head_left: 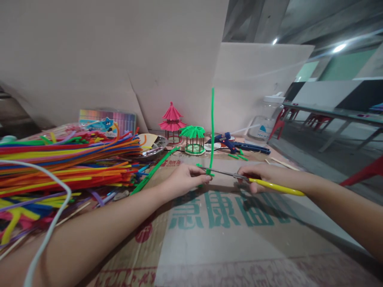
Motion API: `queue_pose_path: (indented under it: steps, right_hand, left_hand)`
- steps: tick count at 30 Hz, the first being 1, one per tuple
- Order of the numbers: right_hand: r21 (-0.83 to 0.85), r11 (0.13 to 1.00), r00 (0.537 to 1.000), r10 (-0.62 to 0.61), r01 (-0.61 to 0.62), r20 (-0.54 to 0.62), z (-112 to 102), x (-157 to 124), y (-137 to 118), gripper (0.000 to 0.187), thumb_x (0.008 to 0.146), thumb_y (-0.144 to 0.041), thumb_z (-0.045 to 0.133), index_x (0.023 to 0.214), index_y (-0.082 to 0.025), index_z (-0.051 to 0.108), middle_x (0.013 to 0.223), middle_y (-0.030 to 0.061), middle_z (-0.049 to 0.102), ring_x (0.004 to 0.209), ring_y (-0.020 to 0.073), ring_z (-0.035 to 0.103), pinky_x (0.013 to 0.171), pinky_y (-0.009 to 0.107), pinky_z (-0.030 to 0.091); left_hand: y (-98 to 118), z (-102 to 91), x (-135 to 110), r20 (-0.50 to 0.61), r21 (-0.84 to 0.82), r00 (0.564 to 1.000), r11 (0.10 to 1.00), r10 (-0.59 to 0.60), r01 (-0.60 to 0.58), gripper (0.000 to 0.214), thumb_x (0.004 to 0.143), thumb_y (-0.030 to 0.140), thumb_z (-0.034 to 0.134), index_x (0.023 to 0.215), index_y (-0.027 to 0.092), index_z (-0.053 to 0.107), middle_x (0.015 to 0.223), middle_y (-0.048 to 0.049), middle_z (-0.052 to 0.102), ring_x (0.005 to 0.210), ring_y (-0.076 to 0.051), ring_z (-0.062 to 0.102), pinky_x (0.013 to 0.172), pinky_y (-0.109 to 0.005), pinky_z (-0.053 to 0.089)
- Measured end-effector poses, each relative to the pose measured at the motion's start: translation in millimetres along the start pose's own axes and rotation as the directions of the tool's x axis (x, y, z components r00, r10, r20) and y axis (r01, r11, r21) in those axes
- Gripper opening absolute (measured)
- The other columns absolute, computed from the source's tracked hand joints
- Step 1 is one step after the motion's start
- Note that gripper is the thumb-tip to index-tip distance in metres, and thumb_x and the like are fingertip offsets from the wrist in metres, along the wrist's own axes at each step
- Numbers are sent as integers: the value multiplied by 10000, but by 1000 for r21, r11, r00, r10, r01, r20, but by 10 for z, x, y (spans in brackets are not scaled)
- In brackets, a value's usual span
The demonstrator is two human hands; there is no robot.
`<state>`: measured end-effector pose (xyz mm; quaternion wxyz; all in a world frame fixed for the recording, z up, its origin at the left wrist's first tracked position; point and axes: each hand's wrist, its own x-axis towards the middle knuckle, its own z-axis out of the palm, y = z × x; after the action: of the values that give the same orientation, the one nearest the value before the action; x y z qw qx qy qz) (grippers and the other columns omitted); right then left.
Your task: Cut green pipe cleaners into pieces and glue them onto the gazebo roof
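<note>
My left hand pinches the lower end of a long green pipe cleaner that stands upright above the cardboard. My right hand is closed round yellow-handled scissors, whose metal blades reach left to the stem just above my left fingers. Both hands hover over the printed cardboard sheet.
A big heap of coloured pipe cleaners lies at left, with a marker case behind. Further back stand a pink pavilion model, a green one, a blue glue gun and a plastic jar. Loose green offcuts lie nearby.
</note>
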<state>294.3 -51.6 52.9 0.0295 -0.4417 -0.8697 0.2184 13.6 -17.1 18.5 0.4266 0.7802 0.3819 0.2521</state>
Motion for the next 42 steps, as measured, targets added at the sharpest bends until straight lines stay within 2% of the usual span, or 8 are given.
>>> queue_pose_path:
  steps: [8,13,19,25,33,42]
  right_hand:
    - [44,999,1000,-6,5,14,-25,4,-68,332,844,-523,529,922,-207,597,904,32,617,793,207,552,652,271,383]
    - [3,1000,999,31,-31,13,-6,-16,-14,356,837,-542,530,961,-212,578,889,29,603,776,205,541,635,269,373]
    - [8,999,999,-41,41,20,10,-31,91,332,852,-514,527,1001,-218,558,947,33,590,812,202,532,671,277,384]
    - [17,1000,998,-26,25,50,11,-34,117,331,862,-521,511,996,-220,542,904,25,573,777,194,518,653,274,380]
    - [17,998,997,-59,58,55,7,-29,112,351,867,-527,500,1024,-215,536,952,40,575,821,207,520,690,288,395]
    - [1,1000,999,-13,13,31,12,-17,85,326,853,-512,522,997,-221,559,919,28,595,800,209,535,675,288,394]
  left_hand:
    - [-28,-7,4,3,26,1000,999,19,-19,327,790,431,623,809,126,740,691,-18,674,614,-122,551,573,-218,391]
    - [-23,-9,7,8,20,1000,1000,16,-16,313,790,407,624,810,118,743,720,-30,697,639,-129,574,600,-220,410]
    - [8,-7,0,10,27,1000,1000,-2,1,317,793,403,625,840,112,744,754,-45,706,660,-137,581,597,-221,407]
    - [21,-8,-11,15,19,1000,1000,-6,5,314,792,398,625,849,115,748,744,-43,702,654,-137,581,599,-225,408]
    - [-13,-5,-2,9,20,1000,1000,-8,8,323,783,419,628,836,123,747,718,-34,688,626,-130,563,568,-220,385]
    - [3,-5,-3,3,26,1000,1000,2,-2,334,780,427,624,829,120,746,717,-34,686,635,-136,567,578,-223,394]
